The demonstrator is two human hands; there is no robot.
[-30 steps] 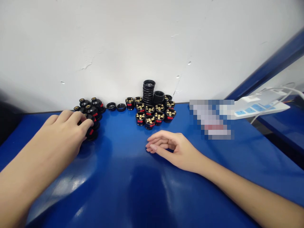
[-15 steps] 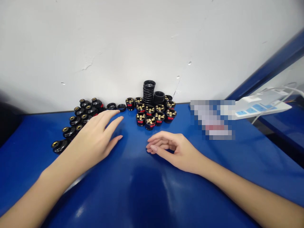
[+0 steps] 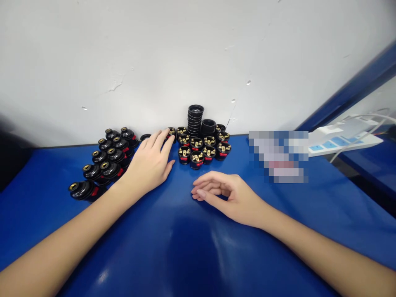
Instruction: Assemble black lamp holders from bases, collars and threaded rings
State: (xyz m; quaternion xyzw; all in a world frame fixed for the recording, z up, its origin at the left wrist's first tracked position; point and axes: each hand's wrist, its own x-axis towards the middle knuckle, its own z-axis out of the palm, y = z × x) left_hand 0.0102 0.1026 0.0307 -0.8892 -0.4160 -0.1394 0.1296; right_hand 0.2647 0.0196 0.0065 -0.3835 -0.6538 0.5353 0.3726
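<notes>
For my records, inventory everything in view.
Domed fittings: nine visible, black/red, left
Sockets: eleven visible, black/red, centre
Ring stack: one, black, among sockets
Short cylinder: one, black, beside stack
Loose ring: one visible, black, beside fittings
Power strip: one, white/blue, right
Cables: count unclear, white, right
Pixelated patch: one, multicoloured, right
Rail: one, blue, right
Dark shape: one, black, left
Table: one, blue, below
Wall: one, white, behind
Left hand: one, bare, centre
Right hand: one, bare, centre

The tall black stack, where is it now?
In the head view, the stack stands near the middle by the white wall, behind gold-topped parts and left of a short black cylinder.
</notes>
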